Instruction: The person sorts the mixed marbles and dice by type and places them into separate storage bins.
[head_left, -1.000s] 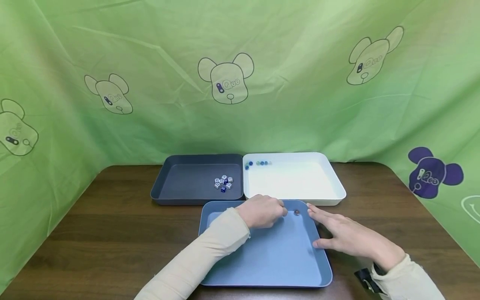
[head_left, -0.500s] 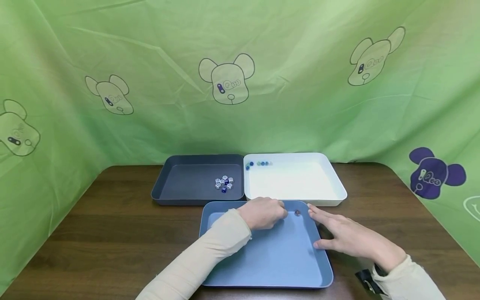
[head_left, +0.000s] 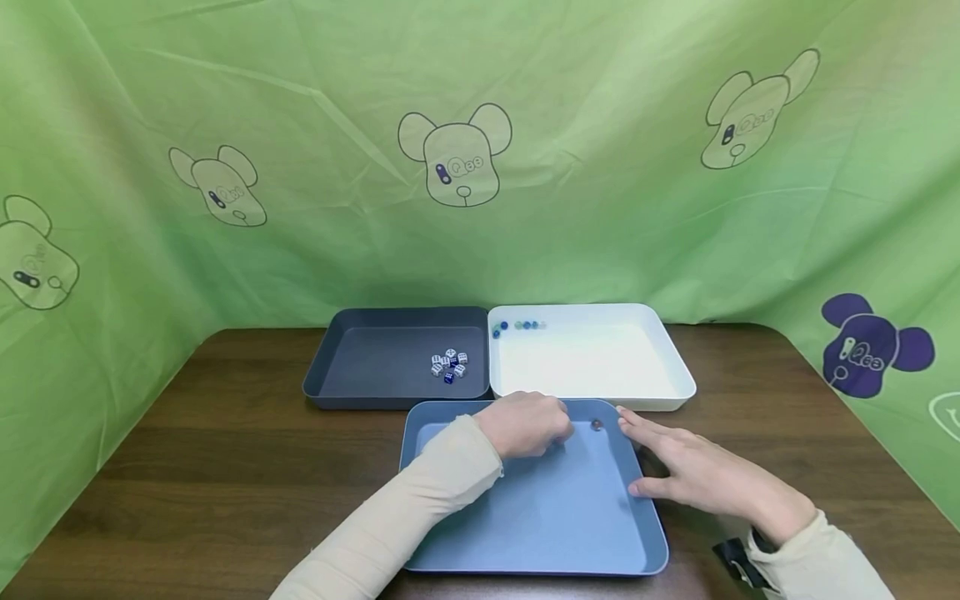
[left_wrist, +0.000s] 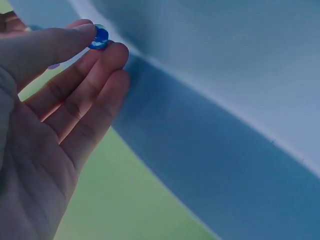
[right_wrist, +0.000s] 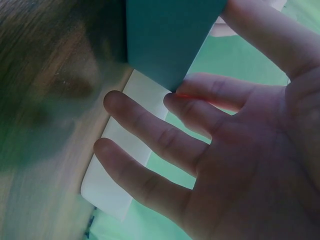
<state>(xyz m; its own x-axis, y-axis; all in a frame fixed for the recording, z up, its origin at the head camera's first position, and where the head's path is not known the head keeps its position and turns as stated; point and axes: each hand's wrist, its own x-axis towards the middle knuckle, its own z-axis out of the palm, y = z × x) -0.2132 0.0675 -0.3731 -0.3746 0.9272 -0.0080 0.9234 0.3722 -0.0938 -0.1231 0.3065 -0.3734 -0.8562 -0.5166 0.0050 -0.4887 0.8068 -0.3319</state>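
My left hand is over the back part of the light blue tray. In the left wrist view it pinches a clear blue glass marble between thumb and fingertips, close to the tray's wall; the head view hides this marble behind the hand. A second small round thing, dark and brownish like a marble, lies in the tray's back right corner. Along the tray's right side, my right hand rests at the rim with its fingers spread and straight, holding nothing.
Behind the blue tray stand a dark grey tray with several white and blue dice and a white tray. Several blue and green marbles line the white tray's back left corner. A green cloth hangs behind the wooden table.
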